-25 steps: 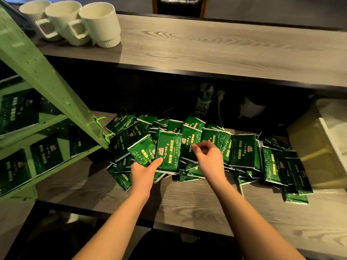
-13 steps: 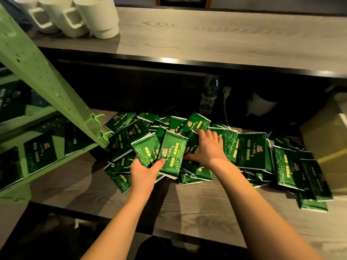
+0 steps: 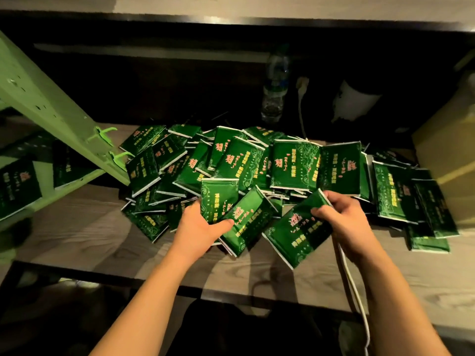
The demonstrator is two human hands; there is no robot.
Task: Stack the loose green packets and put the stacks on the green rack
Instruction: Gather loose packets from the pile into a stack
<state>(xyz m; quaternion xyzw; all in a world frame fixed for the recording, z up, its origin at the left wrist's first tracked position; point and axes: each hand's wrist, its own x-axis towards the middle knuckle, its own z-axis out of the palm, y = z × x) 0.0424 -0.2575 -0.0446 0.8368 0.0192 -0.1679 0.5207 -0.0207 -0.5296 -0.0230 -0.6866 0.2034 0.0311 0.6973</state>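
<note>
Wood shelf: grey-brown grain, the widest surface, runs under both hands; its right end is cut off by the frame and its far side is lost in shadow.
Upper board: pale, only its near edge shows along the top.
Green rack: left of the left hand, its perforated post slants up out of view; the tiers hold flat packets, dim and partly cropped at the left edge.
Loose packets: dark green heap just beyond both hands, overlapping every way, so the lower ones are mostly covered; the print is too blurred to read.
Yellowish box: right of the right hand, cut off by the frame, in dim light.
Plastic bottle: upright in the dark recess beyond the heap, hard to make out.
White cord: runs from the recess down through the heap and on under the right forearm, its middle hidden by packets.
Left hand: fingers under, thumb on top, clamping a small fan of packets; these lie just in front of the heap, long axes tilted up and to the right, the rearmost nearly upright.
Right hand: fingers curled over the far end of one packet, pinching it; the packet sits between the two hands, near the left hand's fan, long axis slanting from near-left to far-right, printed face up.
</note>
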